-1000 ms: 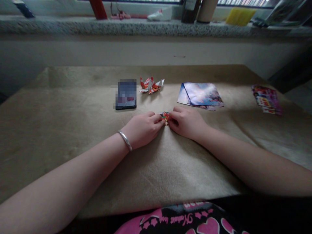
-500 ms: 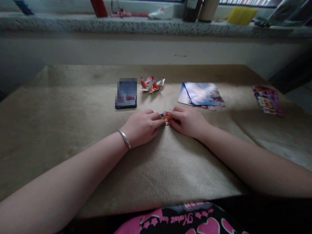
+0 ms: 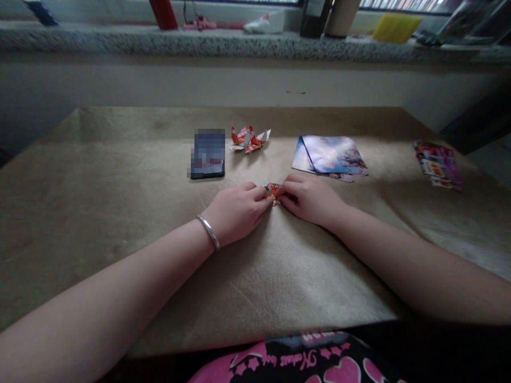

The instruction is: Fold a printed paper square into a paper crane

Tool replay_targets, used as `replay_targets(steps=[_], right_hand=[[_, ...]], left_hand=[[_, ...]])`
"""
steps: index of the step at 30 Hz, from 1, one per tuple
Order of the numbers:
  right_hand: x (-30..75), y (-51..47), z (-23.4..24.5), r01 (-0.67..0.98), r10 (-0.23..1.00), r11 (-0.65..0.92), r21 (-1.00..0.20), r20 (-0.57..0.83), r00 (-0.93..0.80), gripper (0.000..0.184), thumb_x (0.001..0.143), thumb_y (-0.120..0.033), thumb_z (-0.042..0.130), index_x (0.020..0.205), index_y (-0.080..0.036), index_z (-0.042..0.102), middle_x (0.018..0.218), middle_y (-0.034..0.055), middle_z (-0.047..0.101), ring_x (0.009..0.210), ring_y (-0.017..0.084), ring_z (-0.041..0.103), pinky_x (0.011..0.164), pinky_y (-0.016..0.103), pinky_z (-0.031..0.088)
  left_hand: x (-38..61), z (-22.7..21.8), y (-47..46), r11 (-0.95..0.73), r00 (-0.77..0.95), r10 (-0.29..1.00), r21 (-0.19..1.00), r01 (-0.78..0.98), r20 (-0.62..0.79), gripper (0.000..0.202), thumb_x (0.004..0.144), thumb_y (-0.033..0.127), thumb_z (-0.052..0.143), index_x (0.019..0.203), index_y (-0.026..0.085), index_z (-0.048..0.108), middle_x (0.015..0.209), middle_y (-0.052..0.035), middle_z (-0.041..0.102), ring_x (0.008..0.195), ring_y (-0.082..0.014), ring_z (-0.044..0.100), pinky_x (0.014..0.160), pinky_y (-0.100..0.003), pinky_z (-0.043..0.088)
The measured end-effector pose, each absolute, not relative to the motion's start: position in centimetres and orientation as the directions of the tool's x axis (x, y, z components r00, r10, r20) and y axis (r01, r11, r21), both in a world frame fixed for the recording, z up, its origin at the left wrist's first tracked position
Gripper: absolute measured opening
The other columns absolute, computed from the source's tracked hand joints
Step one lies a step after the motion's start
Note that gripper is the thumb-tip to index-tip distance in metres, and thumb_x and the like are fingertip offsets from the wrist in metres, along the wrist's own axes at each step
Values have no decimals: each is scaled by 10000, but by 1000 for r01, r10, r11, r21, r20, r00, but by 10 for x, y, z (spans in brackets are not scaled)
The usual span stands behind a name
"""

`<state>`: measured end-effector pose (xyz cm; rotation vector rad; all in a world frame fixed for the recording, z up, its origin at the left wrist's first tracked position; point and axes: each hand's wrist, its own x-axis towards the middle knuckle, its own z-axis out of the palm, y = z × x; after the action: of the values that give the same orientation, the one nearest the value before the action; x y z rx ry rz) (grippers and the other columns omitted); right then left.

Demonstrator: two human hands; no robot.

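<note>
Between my two hands a small piece of colourful printed folded paper (image 3: 273,190) lies on the tablecloth, mostly covered by fingers. My left hand (image 3: 238,210), with a silver bangle at the wrist, has its fingers closed on the paper's left side. From the right, my right hand (image 3: 307,196) pinches the other side of it. Beyond the hands sits a red and white folded paper piece (image 3: 249,139) with pointed tips. To its left lies a dark phone (image 3: 208,154), its screen blurred out.
A fanned stack of glossy picture sheets (image 3: 333,154) lies behind my right hand. Purple and red printed packets (image 3: 438,165) are at the far right of the table (image 3: 99,213). Behind, a granite sill (image 3: 223,47) carries a red cylinder (image 3: 163,13) and a yellow block (image 3: 397,27).
My left hand has shifted slightly right and its wrist has turned a little. My right hand stays nearly in place on the paper.
</note>
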<state>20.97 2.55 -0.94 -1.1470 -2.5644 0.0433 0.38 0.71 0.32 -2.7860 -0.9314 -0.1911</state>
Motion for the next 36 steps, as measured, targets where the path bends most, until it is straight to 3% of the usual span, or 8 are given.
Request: replay_targets(steps=[7, 13, 18, 26, 36], right_hand=[[211, 19, -12, 705, 685, 707, -61, 306, -661, 242, 914, -242, 466, 962, -213, 701, 963, 56, 684, 811, 170, 580, 642, 270, 362], [212, 18, -7, 704, 686, 709, -49, 280, -672, 234, 890, -228, 491, 943, -222, 720, 950, 51, 687, 814, 163, 589, 641, 265, 369], [209, 18, 1, 729, 713, 684, -13, 225, -664, 222, 856, -234, 501, 848, -211, 722, 880, 47, 674, 762, 165, 587, 607, 272, 352], [213, 15, 6, 734, 724, 678, -31, 201, -660, 239, 836, -226, 505, 864, -216, 742, 852, 46, 677, 729, 166, 599, 604, 270, 360], [224, 20, 1, 722, 717, 689, -67, 214, -664, 224, 814, -195, 515, 837, -202, 737, 856, 41, 690, 766, 170, 621, 642, 267, 410]], left_hand=[[5, 2, 10, -792, 794, 584, -95, 603, 171, 325, 830, 189, 524, 1133, 139, 631, 1033, -90, 643, 920, -216, 567, 835, -343, 504], [6, 4, 10, -795, 799, 581, -101, 598, 159, 331, 860, 173, 483, 1158, 153, 626, 1040, -89, 642, 931, -204, 572, 837, -337, 508], [8, 10, 6, -757, 764, 633, -106, 645, 126, 273, 857, 171, 481, 1040, 156, 683, 960, -86, 652, 883, -205, 584, 791, -329, 517], [1, 13, 7, -741, 749, 652, -110, 662, 116, 269, 856, 192, 472, 951, 188, 724, 878, -67, 653, 818, -206, 586, 742, -331, 506], [-4, 15, 10, -760, 771, 633, -138, 635, 67, 285, 850, 192, 471, 987, 215, 720, 924, -55, 665, 844, -195, 590, 711, -301, 492]])
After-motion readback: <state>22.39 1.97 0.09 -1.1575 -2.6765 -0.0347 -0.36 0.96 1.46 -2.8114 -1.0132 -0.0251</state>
